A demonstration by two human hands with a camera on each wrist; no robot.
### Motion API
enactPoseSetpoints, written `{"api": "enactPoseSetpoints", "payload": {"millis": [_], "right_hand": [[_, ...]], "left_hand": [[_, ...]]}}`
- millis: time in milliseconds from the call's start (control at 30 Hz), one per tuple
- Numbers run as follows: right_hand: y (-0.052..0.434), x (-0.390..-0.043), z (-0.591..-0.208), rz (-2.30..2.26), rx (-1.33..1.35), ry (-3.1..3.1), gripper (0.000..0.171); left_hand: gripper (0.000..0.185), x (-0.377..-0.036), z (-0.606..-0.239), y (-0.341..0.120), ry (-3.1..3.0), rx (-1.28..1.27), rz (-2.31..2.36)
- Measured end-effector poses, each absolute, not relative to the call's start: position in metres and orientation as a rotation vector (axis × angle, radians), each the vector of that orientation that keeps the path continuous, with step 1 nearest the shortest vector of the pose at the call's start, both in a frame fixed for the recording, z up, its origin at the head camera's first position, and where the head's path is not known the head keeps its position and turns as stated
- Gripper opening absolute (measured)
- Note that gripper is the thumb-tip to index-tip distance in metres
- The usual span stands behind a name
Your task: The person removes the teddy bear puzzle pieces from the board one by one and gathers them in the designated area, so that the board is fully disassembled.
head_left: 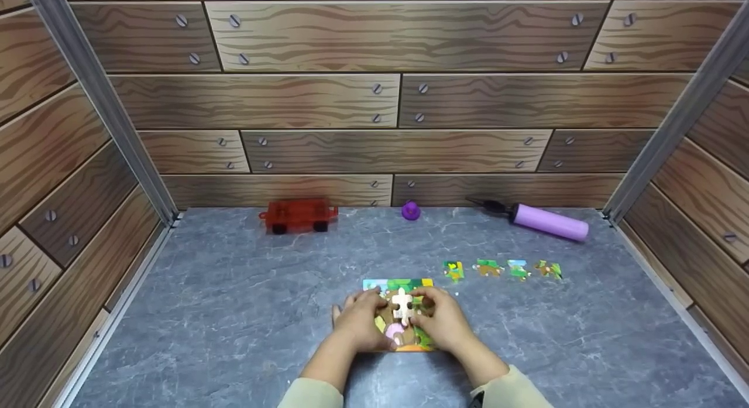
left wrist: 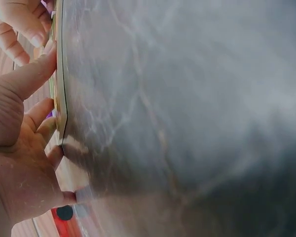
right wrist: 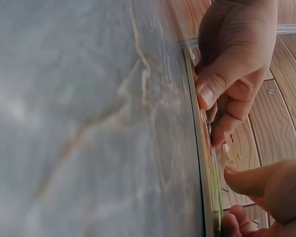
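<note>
A jigsaw puzzle [head_left: 404,283] in a thin tray lies on the grey table, between both hands. My left hand [head_left: 361,321] holds it at the left, thumb at the near edge [left wrist: 55,59] and other fingers along the side. Over the picture shows a white jigsaw piece [head_left: 402,305], blank side up. My right hand [head_left: 447,320] pinches it by its right side between thumb and forefinger. In the right wrist view the piece [right wrist: 232,150] stands tilted above the tray, by the right thumb [right wrist: 241,178]. My hands hide much of the picture.
Loose jigsaw pieces [head_left: 488,268] lie in a row to the right, beyond the puzzle. Along the back wall are a red toy wagon [head_left: 299,215], a small purple object [head_left: 411,211] and a lilac cylinder with a black nozzle [head_left: 550,222]. Wood-patterned walls surround the table.
</note>
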State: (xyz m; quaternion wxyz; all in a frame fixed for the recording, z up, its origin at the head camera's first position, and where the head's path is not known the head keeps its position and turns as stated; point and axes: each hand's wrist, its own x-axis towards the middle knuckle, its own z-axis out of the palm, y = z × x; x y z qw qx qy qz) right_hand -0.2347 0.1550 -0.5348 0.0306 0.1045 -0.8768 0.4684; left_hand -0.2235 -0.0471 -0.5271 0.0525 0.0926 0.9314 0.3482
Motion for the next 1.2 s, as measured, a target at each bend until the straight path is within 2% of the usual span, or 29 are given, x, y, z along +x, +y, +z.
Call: {"api": "enactPoseSetpoints", "payload": {"millis": [767, 1200], "right_hand": [[0.201, -0.233, -0.527, 1.449, 0.138, -2.729, 0.042], [0.236, -0.238, -0.526, 1.384, 0.093, -2.738, 0.041]], "left_hand": [[0.067, -0.223, -0.526, -0.047, 2.807, 0.278, 1.057], [0.07, -0.223, -0.527, -0.045, 2.796, 0.271, 1.032]]}}
